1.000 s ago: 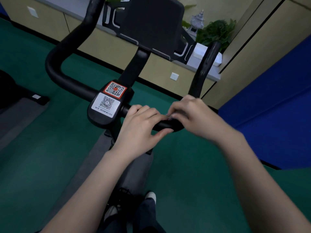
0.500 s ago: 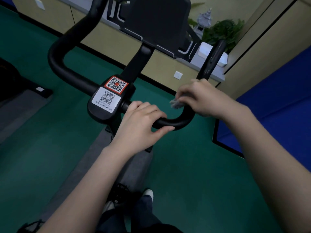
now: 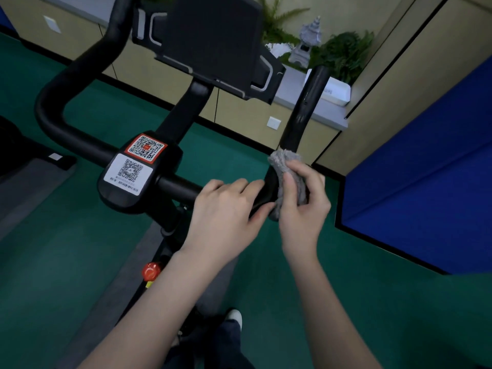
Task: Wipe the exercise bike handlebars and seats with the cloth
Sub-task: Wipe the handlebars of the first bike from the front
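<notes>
Cloth (image 3: 286, 163) on handlebar (image 3: 302, 121), right of left hand (image 3: 226, 209); plants (image 3: 346, 53) seemingly behind.

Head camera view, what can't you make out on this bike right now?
Bike seat: outside the head view.
Handlebar bend: covered by the cloth and right hand; left hand hides the bar beside it.
Its left end: cut off by the top edge.
White label print: too small to read.

Handlebar (image 3: 49, 113) left horn cut off at top, label (image 3: 127, 171) print unreadable
</notes>
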{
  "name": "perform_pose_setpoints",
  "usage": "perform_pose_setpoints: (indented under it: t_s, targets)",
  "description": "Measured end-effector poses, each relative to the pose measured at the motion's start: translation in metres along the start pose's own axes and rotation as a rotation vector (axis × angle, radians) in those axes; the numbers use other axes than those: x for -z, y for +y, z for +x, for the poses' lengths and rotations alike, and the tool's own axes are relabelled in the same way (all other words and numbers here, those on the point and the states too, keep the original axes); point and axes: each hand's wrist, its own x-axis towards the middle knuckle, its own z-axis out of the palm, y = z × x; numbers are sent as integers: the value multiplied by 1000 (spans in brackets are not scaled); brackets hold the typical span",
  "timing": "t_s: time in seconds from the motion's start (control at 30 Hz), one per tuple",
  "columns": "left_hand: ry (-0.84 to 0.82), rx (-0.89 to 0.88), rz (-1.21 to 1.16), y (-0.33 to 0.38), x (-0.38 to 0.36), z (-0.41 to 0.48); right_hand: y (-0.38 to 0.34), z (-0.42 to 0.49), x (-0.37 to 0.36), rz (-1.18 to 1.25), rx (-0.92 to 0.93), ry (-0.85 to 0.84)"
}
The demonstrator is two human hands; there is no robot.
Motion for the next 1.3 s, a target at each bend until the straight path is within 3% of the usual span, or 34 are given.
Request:
perform_pose_setpoints:
  t_s: [0.27, 0.73, 1.0, 1.3]
  targets:
    - [81, -42, 11, -1, -6, -4, 9, 19, -6, 98, -155, 91]
    - [110, -20, -3, 0, -11, -6, 20, 5, -4, 243, -267, 123]
    - [102, 0, -9, 1, -12, -7, 30, 35, -14, 473, -573, 245]
    - [131, 37, -51, 2, -12, -9, 31, 16, -6, 709, -855, 15]
